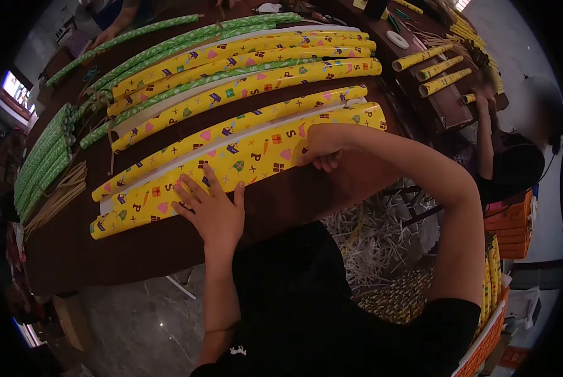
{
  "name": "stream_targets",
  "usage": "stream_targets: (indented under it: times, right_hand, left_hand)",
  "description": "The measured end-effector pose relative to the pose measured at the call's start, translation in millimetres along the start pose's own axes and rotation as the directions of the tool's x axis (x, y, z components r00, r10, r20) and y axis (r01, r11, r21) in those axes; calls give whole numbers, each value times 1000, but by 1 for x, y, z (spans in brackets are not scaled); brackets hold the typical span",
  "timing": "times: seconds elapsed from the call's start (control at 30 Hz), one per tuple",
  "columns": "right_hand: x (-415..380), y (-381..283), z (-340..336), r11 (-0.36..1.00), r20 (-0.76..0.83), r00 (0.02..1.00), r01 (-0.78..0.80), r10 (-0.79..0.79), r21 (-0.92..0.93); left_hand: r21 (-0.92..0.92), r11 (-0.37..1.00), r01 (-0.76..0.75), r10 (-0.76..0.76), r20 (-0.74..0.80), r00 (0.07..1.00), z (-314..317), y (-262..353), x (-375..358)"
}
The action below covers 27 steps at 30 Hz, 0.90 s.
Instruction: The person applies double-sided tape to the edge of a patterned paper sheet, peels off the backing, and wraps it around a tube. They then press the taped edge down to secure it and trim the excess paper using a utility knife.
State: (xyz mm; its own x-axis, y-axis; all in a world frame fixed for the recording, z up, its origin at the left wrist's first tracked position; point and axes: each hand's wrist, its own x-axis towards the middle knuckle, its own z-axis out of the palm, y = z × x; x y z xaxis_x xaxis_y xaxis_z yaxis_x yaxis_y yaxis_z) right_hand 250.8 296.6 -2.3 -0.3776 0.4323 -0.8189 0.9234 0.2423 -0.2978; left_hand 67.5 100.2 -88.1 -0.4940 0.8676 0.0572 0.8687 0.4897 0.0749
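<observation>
**L hand (213,212) spread, R hand (324,146) curled, both at wrap's (256,164) near edge**

L fingers fanned wide, approx. flat on the wrap, L of ctr. R fingers bent in at the near edge, R of ctr; can't tell if they pinch it or just press.

Wrap: yellow, printed, glossy; lies lengthwise on the bench (137,264), closest to the person, w/ a white strip (196,152) showing along its far side.

Handling (my guess): v. light, thin, bends easily, stiffer where curled; prob. slick; creases or dents if squeezed. Best hold: flat fingers approx. mid-length, light fingertips spaced along the near edge; avoid grabbing one end only, as the long span would likely sag or twist.

Beyond: a yellow roll (225,131) just past the strip; green rolls (46,163) bundled at far L.
</observation>
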Motion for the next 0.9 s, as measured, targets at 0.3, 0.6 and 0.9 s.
stream_targets:
  times: [0.3,0.6,0.9]
  right_hand:
    - [-19,90,-34,961,-81,958,-274,276,36]
    - [-28,193,-56,849,-92,903,-354,419,392]
    - [-94,167,-61,923,-784,594,171,183,344]
  left_hand:
    - [50,997,55,-63,178,982,-18,7,2]
    - [37,999,13,-14,43,999,-5,1,1]
    - [83,995,53,-61,106,992,-11,8,1]
